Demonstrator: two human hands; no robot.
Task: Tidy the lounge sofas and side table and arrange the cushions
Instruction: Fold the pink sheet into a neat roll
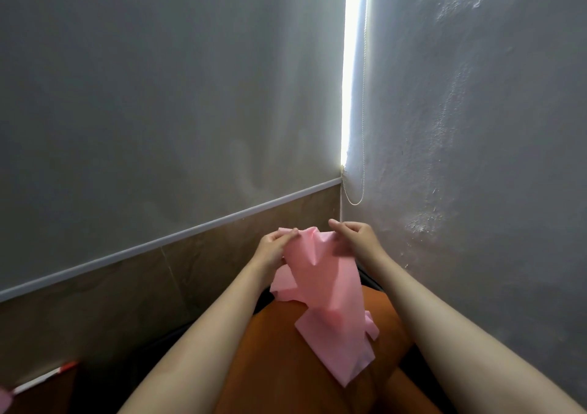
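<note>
Pink sheet (covering orange surface) pinched by left hand, right hand

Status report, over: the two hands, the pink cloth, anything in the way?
Left hand and right hand both pinch pink cloth at its top edge. Cloth hangs crumpled above orange cushion. Nothing blocks the hands; wall close on right.

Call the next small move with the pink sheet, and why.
Probably draw the hands apart to spread it. The left hand and right hand each pinch the top edge of the pink sheet, which sits bunched between them, while its lower part hangs creased onto the orange cushion.
</note>
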